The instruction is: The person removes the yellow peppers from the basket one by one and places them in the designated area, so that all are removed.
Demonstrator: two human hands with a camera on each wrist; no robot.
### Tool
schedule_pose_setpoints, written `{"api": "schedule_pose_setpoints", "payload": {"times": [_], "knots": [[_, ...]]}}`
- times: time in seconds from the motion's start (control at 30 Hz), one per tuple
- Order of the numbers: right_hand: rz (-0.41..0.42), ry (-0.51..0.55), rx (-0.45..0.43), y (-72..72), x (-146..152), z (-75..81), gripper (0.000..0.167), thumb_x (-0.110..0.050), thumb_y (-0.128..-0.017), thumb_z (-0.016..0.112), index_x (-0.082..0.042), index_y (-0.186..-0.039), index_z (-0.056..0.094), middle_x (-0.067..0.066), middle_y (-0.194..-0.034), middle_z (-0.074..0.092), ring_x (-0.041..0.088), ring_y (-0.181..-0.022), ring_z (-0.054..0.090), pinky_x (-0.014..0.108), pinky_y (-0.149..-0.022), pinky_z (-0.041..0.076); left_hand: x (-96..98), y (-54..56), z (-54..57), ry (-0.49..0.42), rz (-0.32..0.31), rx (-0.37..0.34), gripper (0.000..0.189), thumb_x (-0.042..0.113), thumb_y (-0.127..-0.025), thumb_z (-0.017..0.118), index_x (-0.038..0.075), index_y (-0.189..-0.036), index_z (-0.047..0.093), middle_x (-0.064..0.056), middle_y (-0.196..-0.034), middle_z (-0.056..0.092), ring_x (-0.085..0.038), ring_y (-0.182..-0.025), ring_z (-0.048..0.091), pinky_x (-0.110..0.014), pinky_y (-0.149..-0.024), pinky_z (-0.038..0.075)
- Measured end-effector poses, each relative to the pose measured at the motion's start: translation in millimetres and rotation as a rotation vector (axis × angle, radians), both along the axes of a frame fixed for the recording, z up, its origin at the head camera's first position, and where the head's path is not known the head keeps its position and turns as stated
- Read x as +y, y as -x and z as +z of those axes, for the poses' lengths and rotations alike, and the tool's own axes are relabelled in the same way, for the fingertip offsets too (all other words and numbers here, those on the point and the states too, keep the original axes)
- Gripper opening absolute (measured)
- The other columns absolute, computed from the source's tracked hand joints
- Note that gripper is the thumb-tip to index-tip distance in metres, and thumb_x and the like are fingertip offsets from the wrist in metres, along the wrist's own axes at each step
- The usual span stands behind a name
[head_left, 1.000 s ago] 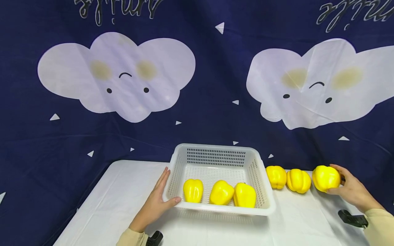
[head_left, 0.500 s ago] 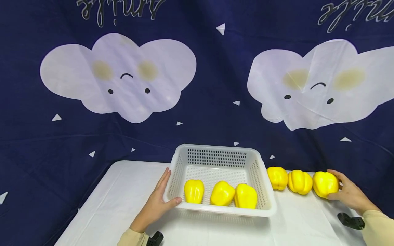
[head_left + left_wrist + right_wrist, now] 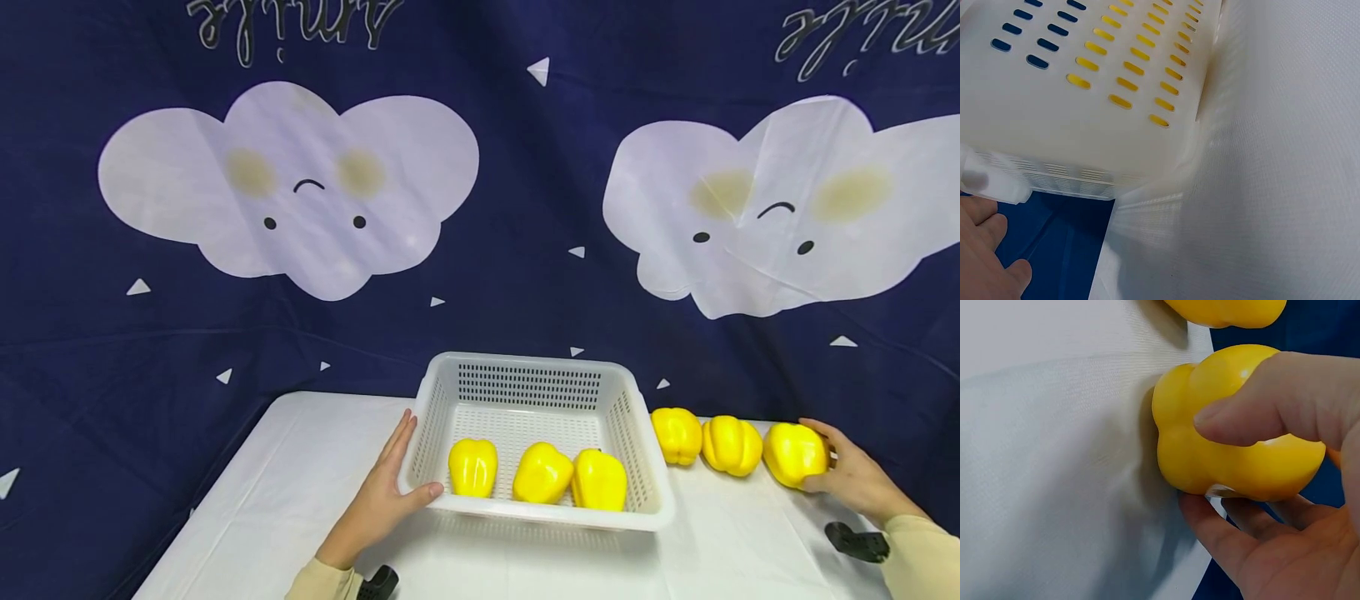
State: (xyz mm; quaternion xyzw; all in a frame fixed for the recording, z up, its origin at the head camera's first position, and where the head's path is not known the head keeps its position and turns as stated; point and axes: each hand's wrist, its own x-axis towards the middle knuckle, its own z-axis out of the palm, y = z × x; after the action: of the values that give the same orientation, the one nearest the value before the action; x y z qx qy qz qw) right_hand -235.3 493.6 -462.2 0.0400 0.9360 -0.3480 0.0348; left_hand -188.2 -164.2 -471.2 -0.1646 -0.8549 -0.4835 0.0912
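A white perforated plastic basket (image 3: 528, 517) stands on the table, with three yellow bell peppers, such as the middle pepper (image 3: 542, 473), along its near side. My left hand (image 3: 380, 492) holds its near left corner, thumb over the rim and fingers along the outer left side. In the left wrist view the fingertips (image 3: 1019, 272) show below the rim. Right of the basket, my right hand (image 3: 862, 475) grips the rightmost yellow bell pepper (image 3: 793, 454) of a row. The right wrist view shows the thumb across this pepper (image 3: 1210, 469) and fingers behind it, close to the tabletop.
Two more yellow bell peppers, the near-basket one (image 3: 677, 436) and its neighbour (image 3: 732, 446), sit between the basket and my right hand. A white cloth covers the table (image 3: 720, 550). Behind its back edge hangs a dark blue curtain (image 3: 525, 208) printed with clouds.
My right hand has lowered the yellow bell pepper toward the near side and set it at the row's right end, still gripping it. My left hand and the basket keep their places.
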Motion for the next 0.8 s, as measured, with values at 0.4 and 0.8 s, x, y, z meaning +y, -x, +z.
{"api": "schedule_pose_setpoints", "payload": {"times": [0.4,0.8], "knots": [[0.004,-0.035,0.010,0.2,0.1,-3.5,0.111,-0.002,-0.073,0.074,0.011,-0.153,-0.002,0.050,-0.145,0.009,0.067,-0.126,0.019,0.082,-0.096,0.024,-0.2,0.2,0.6,0.000,-0.006,-0.004,0.104,0.039,-0.084,0.080,0.006,-0.161,0.019,-0.008,-0.169,0.007,-0.044,-0.151,0.012,-0.072,-0.111,0.016],[0.030,-0.028,0.055,-3.6,0.9,6.6,0.108,-0.009,-0.081,0.076,0.014,-0.152,-0.001,0.051,-0.146,0.006,0.071,-0.128,0.018,0.079,-0.099,0.025,-0.9,0.6,-0.7,0.006,-0.004,0.010,0.104,0.040,-0.083,0.080,0.006,-0.161,0.019,-0.008,-0.169,0.008,-0.043,-0.151,0.013,-0.073,-0.111,0.017]]}}
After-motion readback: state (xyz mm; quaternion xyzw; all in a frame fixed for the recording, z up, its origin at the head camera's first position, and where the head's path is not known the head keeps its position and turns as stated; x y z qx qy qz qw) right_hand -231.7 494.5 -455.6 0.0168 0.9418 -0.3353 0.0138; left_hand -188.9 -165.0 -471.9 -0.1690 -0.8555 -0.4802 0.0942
